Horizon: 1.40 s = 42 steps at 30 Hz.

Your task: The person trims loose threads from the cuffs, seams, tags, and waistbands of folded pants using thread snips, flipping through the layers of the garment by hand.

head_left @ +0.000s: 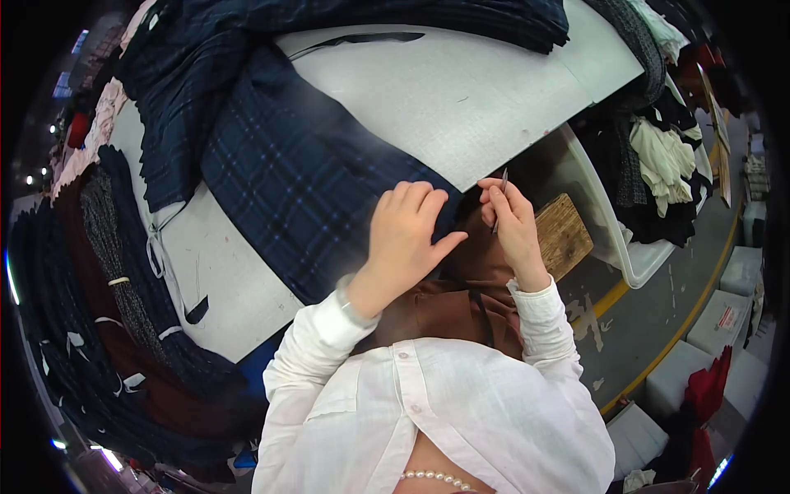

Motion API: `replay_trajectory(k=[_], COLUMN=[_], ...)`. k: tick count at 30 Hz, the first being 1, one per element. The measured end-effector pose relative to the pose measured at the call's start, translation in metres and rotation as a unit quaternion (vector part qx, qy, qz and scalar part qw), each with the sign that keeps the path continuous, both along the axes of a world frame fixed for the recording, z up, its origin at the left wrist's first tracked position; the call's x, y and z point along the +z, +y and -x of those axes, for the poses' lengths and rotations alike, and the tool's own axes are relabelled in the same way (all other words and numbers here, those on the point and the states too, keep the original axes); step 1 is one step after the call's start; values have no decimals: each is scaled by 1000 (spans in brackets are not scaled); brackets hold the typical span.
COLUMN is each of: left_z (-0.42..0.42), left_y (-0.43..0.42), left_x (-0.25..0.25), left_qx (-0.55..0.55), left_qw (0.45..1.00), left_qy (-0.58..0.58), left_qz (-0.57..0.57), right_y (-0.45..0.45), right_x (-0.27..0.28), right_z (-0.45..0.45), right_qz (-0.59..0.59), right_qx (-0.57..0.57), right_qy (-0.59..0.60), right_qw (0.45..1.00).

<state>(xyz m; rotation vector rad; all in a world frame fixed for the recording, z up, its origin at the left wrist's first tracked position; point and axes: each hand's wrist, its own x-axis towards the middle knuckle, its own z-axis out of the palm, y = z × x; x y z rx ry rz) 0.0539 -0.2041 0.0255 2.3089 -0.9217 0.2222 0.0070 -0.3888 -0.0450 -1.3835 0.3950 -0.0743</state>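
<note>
A dark blue plaid cloth [304, 165] lies across the pale table [494, 99] and reaches over its near edge. My left hand [409, 230] is over the near right part of this cloth, palm down, fingers apart, holding nothing. To the right, just past the table's corner, my right hand [512, 224] is closed on a small metal tool [504, 179], thin and pointed, whose tip shows above the fingers. What kind of tool it is cannot be made out. Below the hands is brown cloth [428, 309] over my lap.
Dark garments [173, 99] are heaped at the table's far left. Bundles of tied cloth [119, 280] hang along the left edge. At right stand a wooden block [564, 237] and a white bin [638, 267] with dark and cream fabric. A dark strip [370, 37] lies at the table's far side.
</note>
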Motion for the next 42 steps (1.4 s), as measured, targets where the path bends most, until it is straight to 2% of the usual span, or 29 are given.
replay_trajectory(k=[2, 4, 6, 9, 23, 25, 26, 28, 29, 30, 31, 32, 33, 34, 35, 36, 37, 38, 39, 40, 41, 42], left_z=[-3, -5, -5, -3, -1, 1, 1, 8, 15, 24, 23, 18, 17, 23, 33, 43, 41, 35, 24, 5, -17, -44], left_y=[-14, -18, -20, -18, -15, -14, -13, 1, 15, 37, 47, 60, 77, 88, 108, 118, 132, 152, 172, 189, 209, 236], left_x=[-25, -44, -54, -57, -58, -54, -50, -24, -12, -5, 2, 12, 22, 16, -14, -12, -10, 8, 27, 24, 17, 23], left_qx=[13, 16, 15, 10, 1, -2, -3, -80, -112, -98, -22, 69, 170, 146, -22, -157, -303, -236, -169, -49, 75, 259], left_qw=[999, 996, 998, 998, 996, 998, 998, 978, 945, 922, 971, 994, 983, 986, 992, 962, 891, 850, 781, 894, 946, 905], left_qy=[-16, -28, -42, -56, -91, -67, -56, 175, 280, 338, 212, 75, -63, 28, 114, 224, 316, 458, 593, 408, 201, 191], left_qz=[-50, -82, -53, -20, -1, -10, -13, 80, 129, 163, 105, 39, -36, -78, -59, 14, 121, 107, 101, 178, 244, 278], right_y=[0, -10, -13, -6, 6, 7, 7, 7, 5, 1, 5, 10, 19, 31, 51, 72, 92, 109, 121, 134, 141, 141], right_x=[-5, 4, 4, -5, -10, -8, -6, 5, 19, 28, 38, 47, 48, 51, 56, 63, 61, 58, 54, 36, 20, 20], right_z=[2, 6, 8, 3, -13, -13, -12, -16, -16, -16, -16, -18, -22, -28, -34, -39, -42, -46, -47, -51, -53, -54], right_qz=[54, 158, 261, 293, 375, 381, 308, 159, 23, -80, -96, -55, -10, 19, 44, 36, 75, 114, 156, 178, 201, 273], right_qx=[-13, 38, 79, 76, 108, 103, 59, -24, -36, -31, -22, -17, 6, 48, 68, 122, 162, 206, 246, 254, 261, 276], right_qy=[-16, 28, 60, -45, -76, -82, -74, -64, -69, -95, -126, -107, -112, -109, -117, -130, -152, -165, -172, -182, -189, -212], right_qw=[998, 986, 960, 952, 918, 915, 947, 985, 997, 992, 987, 993, 994, 993, 990, 983, 972, 958, 941, 933, 925, 897])
